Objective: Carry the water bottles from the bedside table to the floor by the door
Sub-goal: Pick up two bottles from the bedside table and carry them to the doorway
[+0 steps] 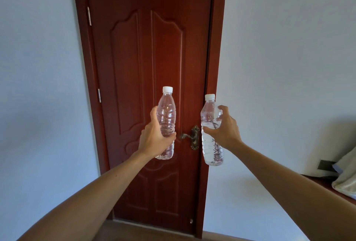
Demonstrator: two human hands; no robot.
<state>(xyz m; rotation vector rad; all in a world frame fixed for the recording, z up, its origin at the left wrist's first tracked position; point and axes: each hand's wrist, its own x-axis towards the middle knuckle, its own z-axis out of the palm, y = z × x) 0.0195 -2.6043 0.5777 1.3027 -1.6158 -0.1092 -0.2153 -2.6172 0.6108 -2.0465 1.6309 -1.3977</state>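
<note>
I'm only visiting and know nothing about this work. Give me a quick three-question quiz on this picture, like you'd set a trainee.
1. True or false: the left hand grips the left bottle and the right hand grips the right bottle, both in the air before the door.
2. Both caps are: A red, B white, C blue.
3. Fill in: the door handle shows between the two ____.

Key: 1 true; 2 B; 3 bottles.
</note>
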